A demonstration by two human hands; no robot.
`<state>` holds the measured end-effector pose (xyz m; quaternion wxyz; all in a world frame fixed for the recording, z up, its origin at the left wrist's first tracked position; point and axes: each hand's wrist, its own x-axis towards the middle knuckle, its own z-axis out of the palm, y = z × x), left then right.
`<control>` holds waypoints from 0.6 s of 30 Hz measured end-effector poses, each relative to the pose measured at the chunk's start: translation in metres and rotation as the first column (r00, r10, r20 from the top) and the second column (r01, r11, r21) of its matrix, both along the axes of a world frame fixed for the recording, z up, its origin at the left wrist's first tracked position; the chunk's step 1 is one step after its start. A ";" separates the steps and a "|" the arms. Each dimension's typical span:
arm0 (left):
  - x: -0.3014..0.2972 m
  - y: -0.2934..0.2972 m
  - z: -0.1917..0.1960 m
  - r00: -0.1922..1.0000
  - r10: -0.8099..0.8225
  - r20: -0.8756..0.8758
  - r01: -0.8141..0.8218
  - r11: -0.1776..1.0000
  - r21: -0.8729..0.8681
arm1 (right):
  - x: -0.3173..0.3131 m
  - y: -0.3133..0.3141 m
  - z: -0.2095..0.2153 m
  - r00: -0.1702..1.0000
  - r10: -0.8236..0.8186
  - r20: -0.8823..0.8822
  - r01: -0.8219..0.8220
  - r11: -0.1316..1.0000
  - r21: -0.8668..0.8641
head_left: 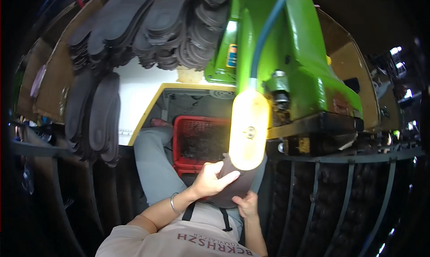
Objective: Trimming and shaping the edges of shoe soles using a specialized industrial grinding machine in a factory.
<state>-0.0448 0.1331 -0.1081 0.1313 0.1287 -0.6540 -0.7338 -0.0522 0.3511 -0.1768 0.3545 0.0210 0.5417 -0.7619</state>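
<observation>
Two hands are showing on my feed, clock centred mid-view: left hand (210,180) at 6 o'clock, right hand (247,204) at 5. Both are holding a dark brown shoe sole (243,184), which is sitting at 5 o'clock over the lap. Left thumb is lying across the sole's top face, the fingers closing around its left side. Right hand is pinching the lower right edge, thumb on top; I'm not able to tell how its hidden fingers are curling. Sole's far end is disappearing behind a glowing oval lamp (249,118), just off centre toward 3, so I'm not seeing that tip. A metal bangle (173,203) is circling the left wrist. Red plastic crate (188,166) is standing at 7 o'clock between the knees, dark scraps (201,145) lying inside. Green machine (304,55) is filling 1 to 2 o'clock. White tabletop (134,84) is spreading at 10, bearing piled grey-brown soles (121,26) at 11; two more stacks (105,118) are overhanging its edge at 9.
</observation>
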 end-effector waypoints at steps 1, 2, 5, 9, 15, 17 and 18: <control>-0.011 0.002 0.016 0.999 -0.022 -0.023 0.020 0.996 -0.083 | 0.011 -0.004 0.005 0.997 -0.006 0.079 0.008 1.000 -0.025; -0.023 0.004 0.023 0.997 -0.035 -0.065 0.028 0.994 -0.105 | 0.017 -0.011 0.008 0.996 -0.004 0.090 0.009 0.998 -0.056; -0.056 -0.009 0.057 0.992 -0.123 0.023 0.124 0.992 -0.023 | 0.025 -0.026 0.015 0.993 -0.006 0.116 0.012 0.999 -0.047; -0.060 -0.021 0.047 0.991 -0.131 0.010 0.131 0.981 -0.140 | 0.028 -0.035 0.022 0.997 0.069 -0.036 -0.069 0.998 0.009; -0.012 -0.011 0.001 0.975 -0.118 0.188 0.096 0.988 0.123 | 0.017 0.018 0.036 0.994 0.022 0.111 -0.026 0.999 0.029; -0.021 -0.012 0.021 1.000 -0.015 -0.011 0.015 0.999 0.029 | 0.000 0.034 0.046 0.977 -0.209 0.040 0.210 0.977 -0.027; -0.020 -0.012 0.019 0.997 0.014 -0.075 -0.013 1.000 0.007 | -0.013 0.042 0.049 0.955 -0.297 0.007 0.297 0.952 -0.068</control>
